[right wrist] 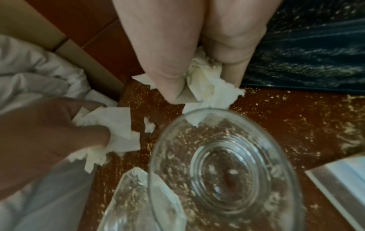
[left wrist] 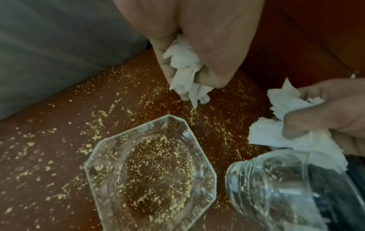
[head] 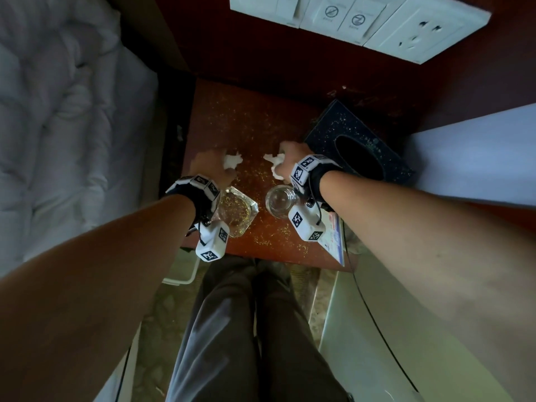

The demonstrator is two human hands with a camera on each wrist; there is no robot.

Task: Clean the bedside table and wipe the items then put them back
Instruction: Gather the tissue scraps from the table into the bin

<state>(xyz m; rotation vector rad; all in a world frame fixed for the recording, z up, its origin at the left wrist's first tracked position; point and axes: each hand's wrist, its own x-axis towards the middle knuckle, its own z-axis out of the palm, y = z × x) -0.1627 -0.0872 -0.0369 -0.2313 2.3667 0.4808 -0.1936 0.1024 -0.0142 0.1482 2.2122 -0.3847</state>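
The reddish bedside table (head: 249, 123) is strewn with yellow crumbs. My left hand (head: 210, 166) grips a crumpled white tissue (head: 233, 161) (left wrist: 184, 73) just above the tabletop. My right hand (head: 291, 158) grips a second crumpled tissue (head: 275, 165) (right wrist: 205, 87). An octagonal glass ashtray (head: 237, 211) (left wrist: 152, 173), full of crumbs, sits under my left wrist. A clear drinking glass (head: 280, 200) (right wrist: 225, 168) stands under my right wrist. A dark tissue box (head: 359, 140), dusted with crumbs, lies at the table's right rear.
A white bed (head: 58, 126) runs along the left. A card or booklet (head: 333, 236) lies at the table's front right edge. Wall switches and a socket (head: 362, 21) are on the panel behind. A white bin rim (head: 185, 274) shows below the table front.
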